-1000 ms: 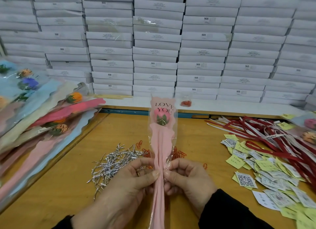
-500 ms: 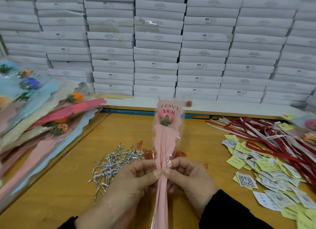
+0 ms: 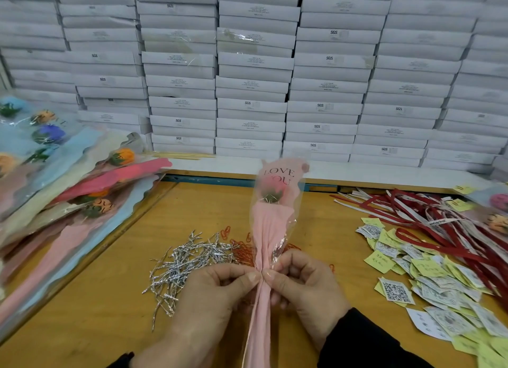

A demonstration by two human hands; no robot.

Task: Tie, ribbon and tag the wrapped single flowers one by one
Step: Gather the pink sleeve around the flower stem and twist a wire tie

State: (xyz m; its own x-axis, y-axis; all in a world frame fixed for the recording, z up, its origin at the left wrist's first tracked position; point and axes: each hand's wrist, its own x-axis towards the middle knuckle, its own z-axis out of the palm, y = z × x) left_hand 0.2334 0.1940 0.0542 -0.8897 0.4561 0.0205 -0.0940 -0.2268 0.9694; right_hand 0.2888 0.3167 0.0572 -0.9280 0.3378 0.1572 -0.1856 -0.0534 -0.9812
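One wrapped flower [image 3: 270,230] held upright, two hands [image 3: 209,293], many twist ties [image 3: 189,260].

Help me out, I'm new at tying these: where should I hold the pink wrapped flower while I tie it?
Hold the pink wrapped flower at its gathered neck, below the bloom, where the sleeve narrows to a stalk. Come in from both sides, as the left hand and right hand do now, thumb tips pinching it. The wide top is loose film that would likely crumple.

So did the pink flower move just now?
Yes. The pink flower has tipped to the right: its top was under the middle stack of white boxes and now leans toward the next stack. Both hands hold its stem.
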